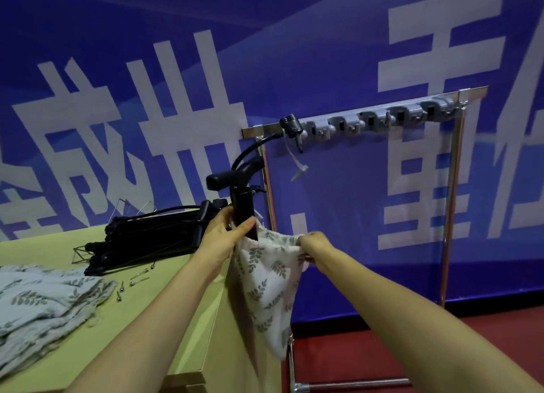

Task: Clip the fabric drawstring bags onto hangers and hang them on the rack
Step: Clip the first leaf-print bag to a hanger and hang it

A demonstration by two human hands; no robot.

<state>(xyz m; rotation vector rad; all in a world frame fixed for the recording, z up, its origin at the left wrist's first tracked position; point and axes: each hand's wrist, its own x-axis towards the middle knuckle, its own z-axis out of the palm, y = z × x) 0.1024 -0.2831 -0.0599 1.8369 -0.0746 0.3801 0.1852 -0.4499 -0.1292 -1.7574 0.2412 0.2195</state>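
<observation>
A white drawstring bag point(269, 286) with a green leaf print hangs between my hands, past the table's right edge. My left hand point(223, 239) grips a black clip hanger point(243, 204) held end-on and pinches the bag's top left corner against its clip. My right hand point(313, 244) pinches the bag's top right corner. The chrome rack point(365, 113) stands behind, its top rail carrying a grey strip of hooks. A pile of more leaf-print bags point(44, 304) lies on the table at left.
A stack of black hangers point(147, 233) lies on the yellow-green table point(182, 334). Several small metal pins point(132, 281) are scattered beside it. A black clip point(291, 128) hangs at the rail's left end. Blue banner wall behind; red floor point(412, 334) under the rack.
</observation>
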